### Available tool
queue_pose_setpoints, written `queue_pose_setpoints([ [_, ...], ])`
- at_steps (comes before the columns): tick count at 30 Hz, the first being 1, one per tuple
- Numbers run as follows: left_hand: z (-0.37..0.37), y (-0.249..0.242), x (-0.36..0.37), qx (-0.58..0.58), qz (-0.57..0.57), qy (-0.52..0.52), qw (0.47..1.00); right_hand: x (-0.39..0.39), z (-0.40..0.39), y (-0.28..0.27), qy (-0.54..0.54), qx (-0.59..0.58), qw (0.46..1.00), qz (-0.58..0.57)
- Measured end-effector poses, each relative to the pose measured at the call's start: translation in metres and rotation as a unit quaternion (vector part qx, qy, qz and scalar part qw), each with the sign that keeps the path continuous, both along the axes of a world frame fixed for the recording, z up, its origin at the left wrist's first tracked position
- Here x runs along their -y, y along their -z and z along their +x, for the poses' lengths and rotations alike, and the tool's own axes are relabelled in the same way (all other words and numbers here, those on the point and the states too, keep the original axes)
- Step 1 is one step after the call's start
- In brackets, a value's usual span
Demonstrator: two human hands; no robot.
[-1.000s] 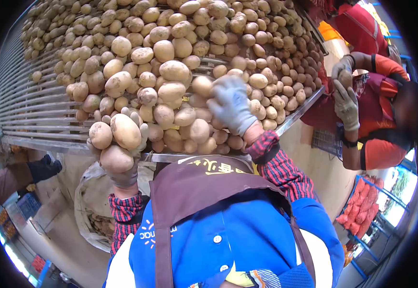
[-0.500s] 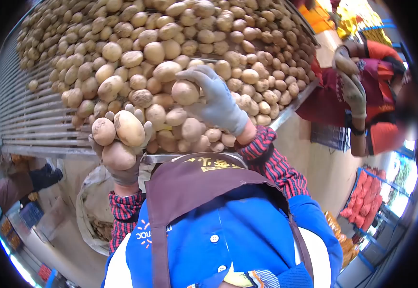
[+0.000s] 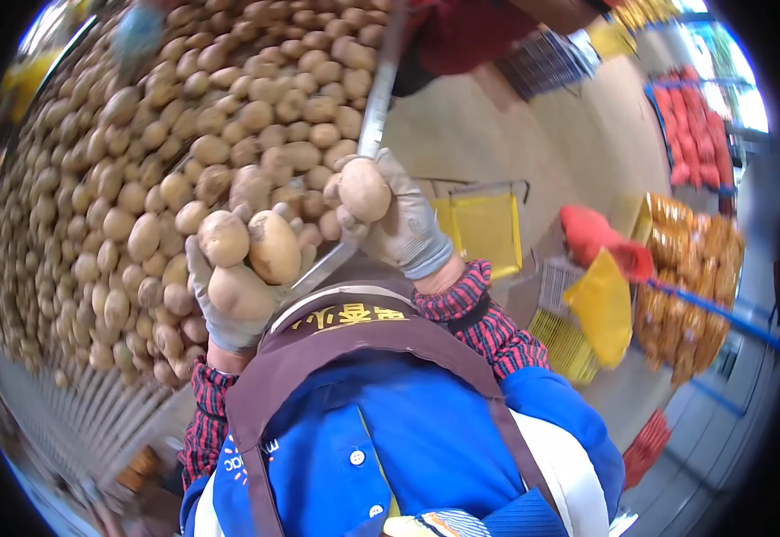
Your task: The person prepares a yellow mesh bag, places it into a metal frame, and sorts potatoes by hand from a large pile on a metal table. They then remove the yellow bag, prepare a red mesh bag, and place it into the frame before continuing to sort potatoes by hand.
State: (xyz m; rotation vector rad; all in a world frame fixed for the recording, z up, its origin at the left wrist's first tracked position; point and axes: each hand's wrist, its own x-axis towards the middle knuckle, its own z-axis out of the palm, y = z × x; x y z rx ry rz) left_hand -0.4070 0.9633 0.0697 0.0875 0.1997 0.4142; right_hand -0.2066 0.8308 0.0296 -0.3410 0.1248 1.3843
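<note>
Gloved in grey, my left hand cradles several potatoes against its palm and fingers, over the near edge of a heap. My right hand, also gloved, grips one potato above the table's metal rim. The potato in the right hand faces me, with fingers curled behind and below it. Many loose potatoes cover the slatted sorting table in front of and left of my hands.
Right of the table, a yellow crate stands on the floor. Beyond it are a red bag, a yellow sheet-like piece, and stacked orange-brown bags. A dark crate and a co-worker's red apron are at the top.
My view and body have turned to the right. My right hand has carried its potato from over the heap to the table's rim; my left hand still holds its potatoes.
</note>
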Motion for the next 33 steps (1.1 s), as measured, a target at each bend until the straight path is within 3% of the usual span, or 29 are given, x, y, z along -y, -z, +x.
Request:
queue_pose_setpoints([
  [1, 0.016, 0.005, 0.004, -0.034, 0.023, 0.046, 0.998, 0.021, 0.008, 0.004, 0.030, -0.002, 1.000, -0.004],
  [2, 0.031, 0.011, 0.010, -0.065, 0.049, 0.091, 0.993, 0.044, 0.016, 0.006, 0.102, 0.099, 0.984, -0.110],
  [4, 0.062, 0.021, 0.030, -0.124, 0.105, 0.174, 0.971, 0.104, 0.033, 0.018, 0.210, 0.244, 0.906, -0.276],
  [5, 0.080, 0.032, 0.043, -0.040, 0.082, 0.216, 0.972, 0.136, 0.038, 0.030, 0.248, 0.292, 0.861, -0.333],
  [6, 0.101, 0.046, 0.058, 0.044, 0.057, 0.253, 0.965, 0.163, 0.039, 0.035, 0.266, 0.285, 0.856, -0.340],
  [8, 0.148, 0.075, 0.086, 0.150, -0.078, 0.433, 0.886, 0.209, 0.040, 0.043, 0.261, 0.270, 0.764, -0.525],
  [10, 0.174, 0.060, 0.126, -0.088, -0.019, 0.472, 0.877, 0.240, 0.033, 0.071, 0.276, 0.228, 0.765, -0.536],
  [12, 0.187, 0.062, 0.149, -0.140, 0.015, 0.537, 0.832, 0.258, 0.030, 0.095, 0.271, 0.195, 0.776, -0.535],
  [13, 0.186, 0.069, 0.155, -0.148, 0.020, 0.519, 0.841, 0.261, 0.025, 0.103, 0.313, 0.146, 0.814, -0.466],
  [14, 0.180, 0.079, 0.155, -0.088, 0.025, 0.532, 0.842, 0.260, 0.021, 0.115, 0.341, 0.088, 0.850, -0.391],
  [15, 0.170, 0.084, 0.146, -0.033, 0.034, 0.539, 0.841, 0.264, 0.020, 0.131, 0.339, 0.055, 0.839, -0.423],
  [16, 0.158, 0.080, 0.130, -0.015, 0.047, 0.530, 0.847, 0.262, 0.022, 0.144, 0.333, 0.026, 0.825, -0.455],
  [18, 0.137, 0.039, 0.075, -0.084, 0.200, 0.507, 0.834, 0.229, 0.037, 0.133, 0.384, -0.026, 0.747, -0.541],
  [19, 0.119, 0.028, 0.054, -0.096, 0.202, 0.487, 0.844, 0.206, 0.043, 0.129, 0.363, -0.019, 0.760, -0.538],
  [20, 0.101, 0.018, 0.034, -0.183, 0.404, 0.403, 0.801, 0.180, 0.046, 0.122, 0.316, 0.197, 0.746, -0.552],
  [21, 0.080, 0.012, 0.018, -0.263, 0.581, 0.302, 0.709, 0.151, 0.047, 0.111, 0.259, 0.403, 0.696, -0.535],
  [22, 0.051, 0.016, 0.012, -0.373, 0.606, 0.221, 0.668, 0.109, 0.048, 0.081, 0.202, 0.567, 0.646, -0.470],
  [23, 0.028, 0.020, 0.003, -0.410, 0.620, 0.114, 0.659, 0.058, 0.047, 0.046, 0.140, 0.709, 0.573, -0.385],
  [24, 0.009, 0.015, -0.004, -0.448, 0.597, 0.078, 0.661, 0.014, 0.039, 0.026, 0.115, 0.707, 0.629, -0.301],
  [25, -0.008, 0.016, -0.010, -0.487, 0.594, 0.041, 0.639, -0.023, 0.034, 0.020, 0.058, 0.757, 0.601, -0.248],
  [26, -0.023, 0.012, -0.020, -0.511, 0.636, 0.026, 0.578, -0.059, 0.028, 0.014, 0.022, 0.778, 0.604, -0.170],
  [27, -0.039, 0.016, -0.026, -0.529, 0.647, 0.010, 0.549, -0.090, 0.029, 0.025, 0.029, 0.853, 0.517, -0.071],
  [28, -0.053, 0.022, -0.033, -0.547, 0.658, -0.005, 0.518, -0.120, 0.026, 0.031, 0.037, 0.885, 0.463, -0.035],
  [29, -0.063, 0.024, -0.043, -0.555, 0.651, -0.015, 0.517, -0.148, 0.028, 0.038, 0.032, 0.909, 0.414, -0.040],
  [31, -0.078, 0.028, -0.059, -0.571, 0.734, -0.072, 0.360, -0.191, 0.033, 0.054, -0.022, 0.935, 0.342, -0.087],
  [33, -0.084, 0.026, -0.077, -0.601, 0.714, -0.087, 0.350, -0.215, 0.044, 0.068, -0.105, 0.946, 0.277, -0.129],
])
